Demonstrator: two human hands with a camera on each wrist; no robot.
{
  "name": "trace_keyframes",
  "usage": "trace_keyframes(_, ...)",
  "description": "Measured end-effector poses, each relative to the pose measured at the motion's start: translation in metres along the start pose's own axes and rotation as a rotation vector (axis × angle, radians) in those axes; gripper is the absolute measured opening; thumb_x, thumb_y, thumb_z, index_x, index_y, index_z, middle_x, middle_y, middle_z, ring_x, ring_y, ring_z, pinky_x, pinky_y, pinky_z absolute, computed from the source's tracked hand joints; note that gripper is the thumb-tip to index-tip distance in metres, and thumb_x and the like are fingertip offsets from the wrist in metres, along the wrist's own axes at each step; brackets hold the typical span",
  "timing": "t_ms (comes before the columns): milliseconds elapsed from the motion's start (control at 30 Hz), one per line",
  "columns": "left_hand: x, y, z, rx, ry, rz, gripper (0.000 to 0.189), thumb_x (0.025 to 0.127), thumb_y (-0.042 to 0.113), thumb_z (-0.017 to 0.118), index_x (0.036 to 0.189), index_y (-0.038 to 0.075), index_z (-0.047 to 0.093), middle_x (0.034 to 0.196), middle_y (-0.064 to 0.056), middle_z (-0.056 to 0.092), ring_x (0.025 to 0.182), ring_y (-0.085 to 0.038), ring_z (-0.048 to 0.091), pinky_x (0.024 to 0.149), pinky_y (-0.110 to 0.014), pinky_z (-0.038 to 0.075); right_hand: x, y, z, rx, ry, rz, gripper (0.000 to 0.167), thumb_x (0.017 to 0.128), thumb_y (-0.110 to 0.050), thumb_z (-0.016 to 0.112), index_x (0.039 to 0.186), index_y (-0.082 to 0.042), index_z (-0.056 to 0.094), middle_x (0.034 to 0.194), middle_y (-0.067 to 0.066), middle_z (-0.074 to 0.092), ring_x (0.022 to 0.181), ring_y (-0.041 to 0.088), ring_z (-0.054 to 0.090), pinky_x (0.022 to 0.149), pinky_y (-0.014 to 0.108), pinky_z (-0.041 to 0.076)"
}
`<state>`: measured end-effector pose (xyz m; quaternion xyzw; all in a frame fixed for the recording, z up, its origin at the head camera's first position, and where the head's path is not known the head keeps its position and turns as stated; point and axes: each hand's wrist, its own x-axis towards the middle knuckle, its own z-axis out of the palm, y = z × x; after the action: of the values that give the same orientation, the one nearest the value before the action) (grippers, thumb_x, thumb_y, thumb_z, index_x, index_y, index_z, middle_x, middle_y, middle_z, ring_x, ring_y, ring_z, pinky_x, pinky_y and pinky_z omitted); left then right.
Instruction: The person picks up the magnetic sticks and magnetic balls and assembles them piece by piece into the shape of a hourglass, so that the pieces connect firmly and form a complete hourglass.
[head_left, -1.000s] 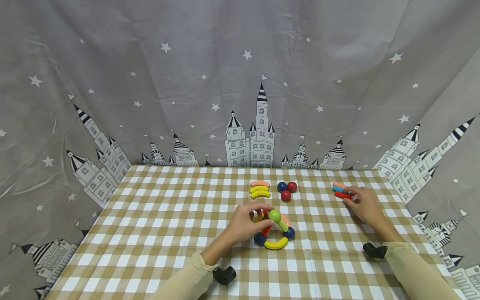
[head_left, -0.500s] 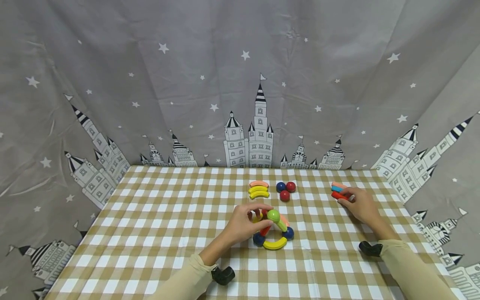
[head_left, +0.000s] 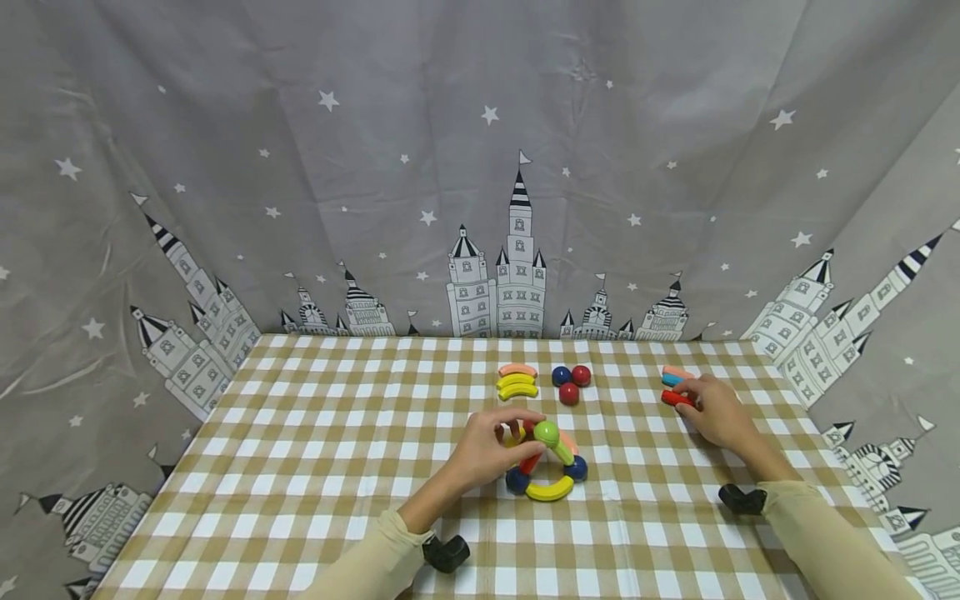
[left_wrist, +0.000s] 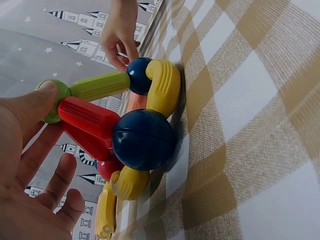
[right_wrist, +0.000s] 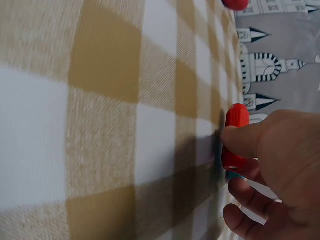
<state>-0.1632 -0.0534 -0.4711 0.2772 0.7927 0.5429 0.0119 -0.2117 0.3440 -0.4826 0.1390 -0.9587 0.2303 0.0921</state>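
My left hand [head_left: 486, 450] pinches the light green ball [head_left: 547, 432] on top of a pyramid of magnetic rods and balls. From that ball a green rod [left_wrist: 100, 86] and red rods [left_wrist: 90, 117] slope down. The base has blue balls [left_wrist: 144, 140], a red ball [left_wrist: 108, 167] and curved yellow [head_left: 550, 489] and peach pieces. On the right, my right hand [head_left: 722, 417] holds a short red rod [right_wrist: 237, 116] between thumb and fingers, close over the cloth. Just beyond it lie a blue rod [head_left: 672, 380] and a peach rod [head_left: 678, 371].
Behind the pyramid are curved sticks, one peach [head_left: 517, 370] and two yellow [head_left: 518, 390]. Beside them sit a blue ball [head_left: 562, 377] and two red balls [head_left: 581, 376]. A checked cloth [head_left: 322, 467] covers the table; a grey castle-print curtain [head_left: 360, 167] hangs behind.
My right hand has drawn the red rod slightly toward me and left, opening a gap from the blue rod. The left hand stays on the green ball.
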Motion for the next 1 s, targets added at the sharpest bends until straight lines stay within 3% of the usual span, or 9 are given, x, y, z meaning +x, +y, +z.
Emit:
trace_keyframes(200,-0.001,-0.001,0.000,-0.009,0.006,-0.003,0.029,0.089,0.021,0.083,0.117,0.018,0.076,0.097,0.007,0.072,0.087,-0.033,0.064,0.071,-0.046,0.052,0.000,-0.012,-0.004,0.003,0.047,-0.035,0.018,0.084,-0.004,0.083,0.099,0.000,0.074,0.091,0.015,0.066,0.073,0.022,0.055,0.065,0.037,0.044)
trace_keyframes(433,-0.001,-0.001,0.001,0.001,0.009,-0.009,0.029,0.089,0.023,0.083,0.117,0.019,0.076,0.097,0.012,0.071,0.085,-0.029,0.063,0.067,-0.030,0.046,-0.003,-0.035,-0.011,0.074,0.063,-0.069,0.024,0.083,-0.002,0.083,0.104,0.000,0.073,0.095,0.015,0.071,0.076,0.023,0.063,0.061,0.031,0.049)
trace_keyframes(567,-0.001,-0.001,0.001,-0.008,0.008,-0.007,0.029,0.089,0.022,0.083,0.117,0.018,0.076,0.098,0.010,0.071,0.086,-0.030,0.063,0.070,-0.038,0.051,-0.002,-0.047,-0.012,0.146,0.073,-0.110,0.032,0.083,0.007,0.079,0.112,-0.001,0.071,0.102,0.017,0.072,0.081,0.026,0.065,0.063,0.030,0.054)
trace_keyframes(667,0.000,-0.001,0.001,-0.010,0.007,-0.006,0.029,0.089,0.021,0.083,0.117,0.018,0.076,0.098,0.010,0.072,0.087,-0.029,0.064,0.073,-0.044,0.053,-0.001,-0.059,-0.015,0.189,0.058,-0.093,0.034,0.085,0.007,0.077,0.117,-0.003,0.070,0.103,0.014,0.072,0.085,0.026,0.065,0.066,0.029,0.055)
trace_keyframes(833,0.000,-0.001,0.001,-0.002,0.009,-0.003,0.029,0.089,0.022,0.083,0.117,0.018,0.076,0.098,0.011,0.071,0.085,-0.027,0.063,0.073,-0.041,0.053,0.000,-0.086,-0.020,0.289,0.016,-0.062,0.032,0.087,0.003,0.076,0.117,-0.006,0.069,0.104,0.010,0.072,0.089,0.024,0.066,0.070,0.030,0.057)
trace_keyframes(1000,0.001,-0.001,0.001,0.008,0.014,0.004,0.029,0.089,0.023,0.083,0.117,0.019,0.077,0.096,0.011,0.071,0.084,-0.025,0.063,0.070,-0.037,0.053,0.000,-0.112,-0.018,0.452,-0.018,-0.126,0.027,0.089,0.002,0.076,0.113,-0.005,0.068,0.102,0.007,0.073,0.091,0.022,0.068,0.072,0.029,0.058)
